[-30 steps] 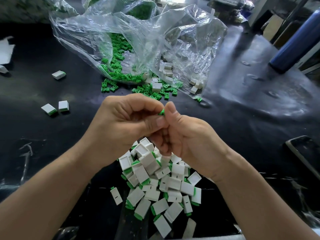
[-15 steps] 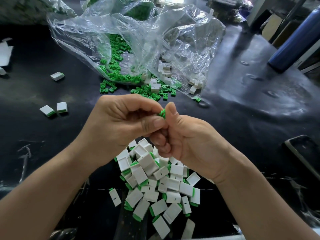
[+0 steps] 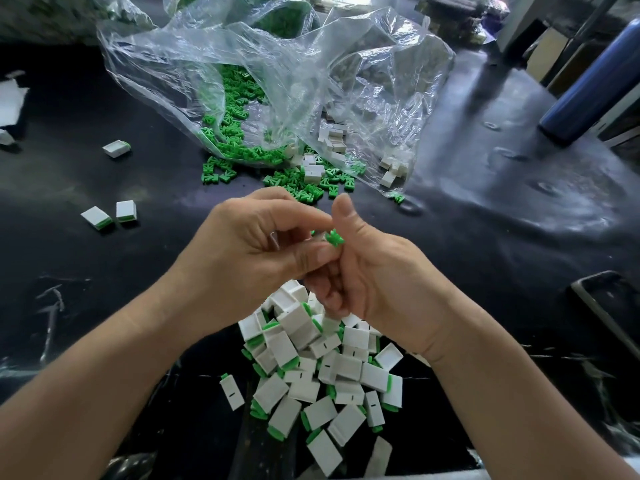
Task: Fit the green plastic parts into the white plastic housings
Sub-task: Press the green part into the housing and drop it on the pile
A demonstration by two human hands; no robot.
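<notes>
My two hands meet over the black table (image 3: 485,209). My left hand (image 3: 249,251) pinches a small white housing (image 3: 319,239), mostly hidden between thumb and fingertips. A green part (image 3: 334,237) sticks out of it against the base of my right thumb. My right hand (image 3: 377,271) has its thumb raised and its fingers curled in under the piece. Below the hands lies a pile of white housings with green parts fitted (image 3: 346,372). Loose green parts (image 3: 235,133) and empty white housings (image 3: 332,140) spill from a clear plastic bag (image 3: 277,74).
Three fitted housings lie apart at the left (image 3: 97,217) (image 3: 126,210) (image 3: 117,148). A blue cylinder (image 3: 595,81) lies at the far right, a dark flat frame (image 3: 602,306) at the right edge, and white paper (image 3: 10,98) at the far left.
My right thumb has lifted off the green part and now points up. More of the green part shows between the hands. Both hands stay in the same place.
</notes>
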